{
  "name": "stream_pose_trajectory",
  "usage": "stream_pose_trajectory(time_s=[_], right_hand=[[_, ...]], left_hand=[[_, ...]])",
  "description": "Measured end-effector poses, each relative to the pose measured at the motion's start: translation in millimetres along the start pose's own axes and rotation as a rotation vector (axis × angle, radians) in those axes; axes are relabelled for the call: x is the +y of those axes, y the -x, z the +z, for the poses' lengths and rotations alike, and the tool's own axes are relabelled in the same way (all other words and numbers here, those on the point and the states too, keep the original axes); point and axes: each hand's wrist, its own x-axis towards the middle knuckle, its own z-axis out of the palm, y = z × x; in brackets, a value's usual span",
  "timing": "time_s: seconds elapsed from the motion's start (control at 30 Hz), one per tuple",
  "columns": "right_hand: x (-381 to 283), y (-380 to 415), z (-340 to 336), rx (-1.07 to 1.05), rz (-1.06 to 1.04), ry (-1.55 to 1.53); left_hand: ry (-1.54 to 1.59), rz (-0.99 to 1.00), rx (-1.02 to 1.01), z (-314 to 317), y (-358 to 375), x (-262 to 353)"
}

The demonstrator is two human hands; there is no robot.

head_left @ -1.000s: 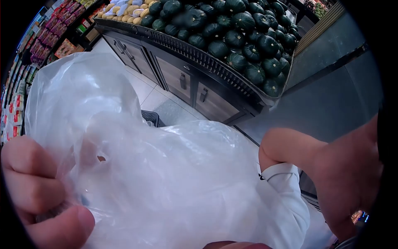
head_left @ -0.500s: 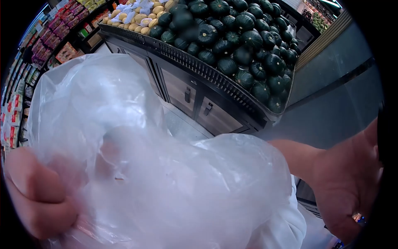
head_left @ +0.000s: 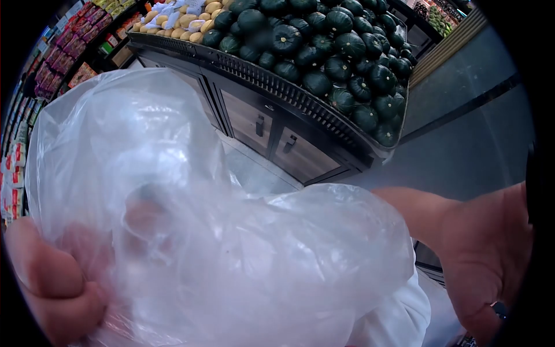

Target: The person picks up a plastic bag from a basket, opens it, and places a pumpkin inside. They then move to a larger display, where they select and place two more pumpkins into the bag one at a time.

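A clear plastic bag (head_left: 260, 248), puffed out and crumpled, fills much of the head view close to the camera. On the left, my left hand (head_left: 55, 283) has its fingers curled on the bag's side, and part of the hand shows blurred through the film. A pinkish patch also shows through the plastic near its middle. My right hand (head_left: 483, 248) is at the right edge, palm partly facing me, beyond the bag's right end. Its fingers run out of the picture. A white sleeve (head_left: 399, 312) appears below the bag.
Ahead stands a dark display stand (head_left: 260, 121) with cabinet doors, heaped with dark green squashes (head_left: 338, 69) and yellow fruit (head_left: 188, 22), some in white foam nets. Shelves of packaged goods (head_left: 63, 52) line the left. A grey panel (head_left: 462, 127) is at the right.
The bag's upper left part has shifted slightly left and its right end slightly right. My left hand sits slightly lower. The stand appears a little higher and further left in view.
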Motion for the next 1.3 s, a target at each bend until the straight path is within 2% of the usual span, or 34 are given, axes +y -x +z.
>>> stream_pose_trajectory(time_s=[0.37,0.43,0.53,0.6,0.63,0.7,0.73,0.77,0.8,0.83,0.87,0.9,0.93,0.97,1.0,1.03,1.1,1.2,1.3], right_hand=[[-4,-14,7,0.039,-0.100,-0.129],[-5,-19,6,0.029,-0.070,-0.154],[-9,-16,7,-0.120,0.040,-0.066],[-12,-11,9,-0.218,0.099,-0.013],[-10,4,10,-0.188,0.109,-0.017],[-7,35,15,-0.128,0.130,-0.027],[-9,50,15,-0.147,0.230,-0.057],[-10,65,15,-0.163,0.331,-0.084],[-3,87,15,-0.195,0.410,-0.176],[5,108,14,-0.222,0.494,-0.265],[12,129,14,-0.242,0.581,-0.347],[12,158,17,-0.215,0.723,-0.299],[8,182,21,-0.304,0.848,-0.198],[0,200,27,-0.371,0.984,-0.141],[-11,218,27,-0.406,1.248,-0.247],[-19,232,27,-0.455,1.381,-0.347],[-29,244,26,-0.682,1.417,-0.413],[-41,245,31,-0.959,1.331,-0.144],[-44,256,33,-0.955,1.550,-0.021]], left_hand=[[0.041,-0.033,-0.009,-18,29,1],[0.073,-0.036,-0.021,-21,44,1],[0.054,0.033,0.023,-20,49,2],[-0.007,0.191,0.191,-5,33,0],[-0.039,0.276,0.307,4,25,-3],[-0.071,0.500,0.659,39,11,-35],[-0.085,0.617,0.834,56,5,-52],[-0.074,0.603,0.917,66,2,-58],[-0.060,0.587,1.000,76,0,-64],[-0.082,0.478,0.836,79,7,-77],[-0.083,0.399,0.911,95,0,-90],[-0.101,0.152,1.162,122,-17,-94],[-0.068,-0.148,1.174,138,-25,-100],[0.002,-0.323,1.108,154,-25,-116],[0.103,-0.425,1.110,167,-31,-124],[0.160,-0.483,1.090,180,-31,-136],[0.124,-0.560,1.051,193,-33,-141],[0.082,-0.559,1.076,197,-34,-144],[0.173,-0.571,1.143,201,-32,-150]])
